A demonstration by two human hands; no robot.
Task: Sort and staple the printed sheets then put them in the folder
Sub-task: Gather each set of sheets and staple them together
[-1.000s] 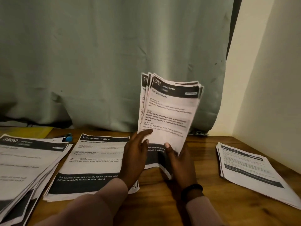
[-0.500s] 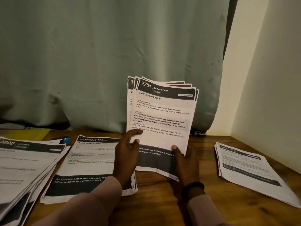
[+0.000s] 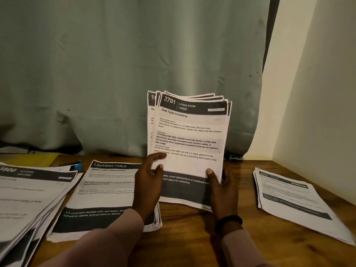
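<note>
Held bundle of printed sheets (image 3: 189,143): white paper with black header and footer bands, standing near upright on its lower edge on the bench (image 3: 185,237), top leaning slightly away. The front sheet reads "2701 LIVING ROOM, Side Table Unfolding". Sheets behind it are fanned out of line at the top and left edges.

"DRESSING TABLE" stack (image 3: 102,197): lying flat, just left of the held bundle, titled "Bottle Label Replacement".

Left stack (image 3: 28,195): lying flat at the left edge, loosely fanned, header "1800"; it overlaps the "DRESSING TABLE" stack's left side.

Right stack (image 3: 289,197): lying flat, well apart to the right, angled, text blurred.

Yellow folder (image 3: 28,159): flat at the far left, partly covered by the left stack.
</note>
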